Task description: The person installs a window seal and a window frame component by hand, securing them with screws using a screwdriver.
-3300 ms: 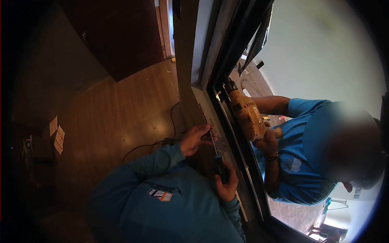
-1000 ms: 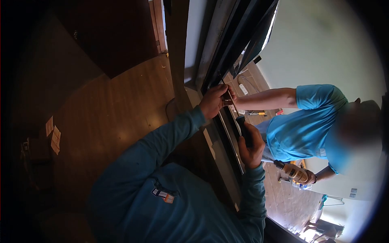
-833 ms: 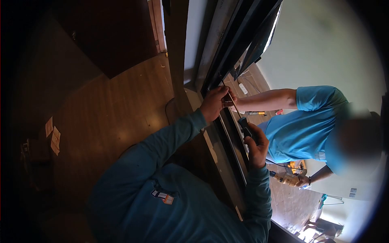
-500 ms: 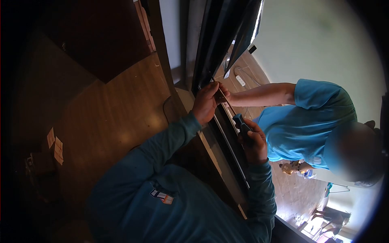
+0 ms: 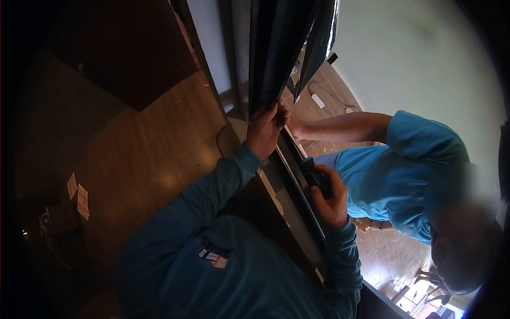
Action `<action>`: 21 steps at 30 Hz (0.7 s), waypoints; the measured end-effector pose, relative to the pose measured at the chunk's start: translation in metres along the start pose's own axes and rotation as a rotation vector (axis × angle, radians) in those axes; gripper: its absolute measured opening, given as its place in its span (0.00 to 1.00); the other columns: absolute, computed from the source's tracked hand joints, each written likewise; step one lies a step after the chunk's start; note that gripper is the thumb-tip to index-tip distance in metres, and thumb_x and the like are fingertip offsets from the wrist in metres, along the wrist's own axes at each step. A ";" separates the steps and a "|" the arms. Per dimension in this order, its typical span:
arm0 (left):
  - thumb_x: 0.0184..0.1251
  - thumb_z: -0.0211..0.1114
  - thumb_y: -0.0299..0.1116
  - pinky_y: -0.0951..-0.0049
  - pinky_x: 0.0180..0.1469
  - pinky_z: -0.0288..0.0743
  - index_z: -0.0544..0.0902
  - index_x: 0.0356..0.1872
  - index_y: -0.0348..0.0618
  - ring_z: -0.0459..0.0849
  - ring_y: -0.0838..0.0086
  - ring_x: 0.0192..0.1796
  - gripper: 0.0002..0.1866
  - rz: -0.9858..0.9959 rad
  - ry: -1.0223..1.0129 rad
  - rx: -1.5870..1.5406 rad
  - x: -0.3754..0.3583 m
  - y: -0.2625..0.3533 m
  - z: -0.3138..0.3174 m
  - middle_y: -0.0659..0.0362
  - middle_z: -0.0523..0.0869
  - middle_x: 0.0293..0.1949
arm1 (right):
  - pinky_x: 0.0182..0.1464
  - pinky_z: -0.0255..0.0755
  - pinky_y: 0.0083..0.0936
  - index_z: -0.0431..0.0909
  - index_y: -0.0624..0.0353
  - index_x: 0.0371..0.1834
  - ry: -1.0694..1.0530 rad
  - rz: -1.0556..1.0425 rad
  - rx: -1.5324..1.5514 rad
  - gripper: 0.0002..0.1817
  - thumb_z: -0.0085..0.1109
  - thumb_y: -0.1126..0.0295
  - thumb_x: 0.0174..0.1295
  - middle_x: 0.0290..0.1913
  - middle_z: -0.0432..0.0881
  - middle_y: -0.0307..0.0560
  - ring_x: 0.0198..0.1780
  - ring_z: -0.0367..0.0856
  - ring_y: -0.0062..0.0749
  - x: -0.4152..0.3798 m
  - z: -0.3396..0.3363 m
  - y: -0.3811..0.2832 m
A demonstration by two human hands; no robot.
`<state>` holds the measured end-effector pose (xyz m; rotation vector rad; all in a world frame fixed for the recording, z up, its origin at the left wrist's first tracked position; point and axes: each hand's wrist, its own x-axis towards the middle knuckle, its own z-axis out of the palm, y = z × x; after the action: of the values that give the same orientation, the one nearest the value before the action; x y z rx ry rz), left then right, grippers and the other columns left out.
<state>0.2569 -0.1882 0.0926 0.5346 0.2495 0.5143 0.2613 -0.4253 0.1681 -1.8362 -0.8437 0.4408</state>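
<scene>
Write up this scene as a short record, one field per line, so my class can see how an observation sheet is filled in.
Left hand: fingers curled at the black frame; exact grip hidden
Right hand: closed around a dark-handled hand tool
Co-worker: across the frame, in a blue short-sleeved shirt; one hand close to the left hand
Far side: white power strip with a cable, on the floor
Near side: brown wood-look floor
Light: near side dim, far side brighter
</scene>
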 end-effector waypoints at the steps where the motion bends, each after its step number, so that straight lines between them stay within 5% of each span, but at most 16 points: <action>1: 0.73 0.54 0.35 0.75 0.45 0.77 0.78 0.44 0.42 0.82 0.77 0.39 0.09 -0.006 -0.071 0.010 0.002 0.004 -0.003 0.62 0.81 0.37 | 0.56 0.70 0.26 0.69 0.67 0.58 -0.043 0.031 -0.069 0.25 0.53 0.80 0.52 0.48 0.80 0.57 0.53 0.79 0.38 -0.004 0.000 -0.002; 5: 0.73 0.54 0.34 0.76 0.48 0.77 0.78 0.44 0.42 0.83 0.77 0.40 0.09 -0.046 0.083 -0.043 0.001 -0.006 0.002 0.63 0.81 0.37 | 0.57 0.68 0.28 0.66 0.66 0.61 0.082 0.056 0.054 0.30 0.54 0.80 0.50 0.51 0.78 0.55 0.54 0.77 0.38 -0.044 0.017 0.018; 7: 0.73 0.55 0.34 0.75 0.49 0.78 0.78 0.45 0.42 0.83 0.76 0.41 0.08 -0.045 0.044 -0.234 0.007 -0.006 0.007 0.62 0.82 0.37 | 0.56 0.68 0.29 0.64 0.64 0.64 0.248 0.285 0.744 0.35 0.55 0.80 0.46 0.50 0.77 0.51 0.52 0.76 0.35 -0.057 0.033 0.030; 10: 0.72 0.56 0.34 0.71 0.58 0.75 0.77 0.45 0.43 0.81 0.76 0.45 0.08 -0.037 -0.011 -0.180 0.007 -0.008 0.002 0.62 0.81 0.40 | 0.54 0.67 0.28 0.66 0.63 0.59 0.123 0.431 1.060 0.33 0.55 0.79 0.43 0.45 0.76 0.47 0.48 0.75 0.32 -0.060 0.051 0.031; 13: 0.72 0.56 0.35 0.69 0.60 0.72 0.76 0.47 0.44 0.80 0.75 0.49 0.10 -0.050 0.013 -0.108 0.006 -0.008 -0.003 0.61 0.82 0.44 | 0.43 0.68 0.18 0.70 0.59 0.41 0.207 0.173 0.910 0.14 0.57 0.80 0.49 0.35 0.75 0.41 0.38 0.74 0.25 -0.027 0.079 0.052; 15: 0.72 0.55 0.36 0.69 0.60 0.71 0.76 0.49 0.44 0.80 0.74 0.50 0.11 -0.114 0.039 -0.108 0.002 0.003 0.001 0.61 0.82 0.45 | 0.39 0.68 0.16 0.73 0.62 0.40 0.338 0.082 0.583 0.09 0.60 0.78 0.56 0.30 0.74 0.38 0.34 0.72 0.20 0.025 0.090 0.053; 21: 0.72 0.56 0.38 0.72 0.61 0.69 0.75 0.52 0.44 0.77 0.75 0.56 0.14 -0.214 -0.085 -0.125 0.006 0.006 -0.002 0.59 0.81 0.50 | 0.33 0.70 0.14 0.75 0.67 0.48 0.532 -0.192 0.478 0.12 0.57 0.77 0.63 0.32 0.80 0.39 0.32 0.76 0.16 0.127 0.117 0.017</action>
<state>0.2591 -0.1797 0.0936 0.4011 0.1894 0.2965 0.2802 -0.2616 0.1147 -1.3194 -0.4845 0.0142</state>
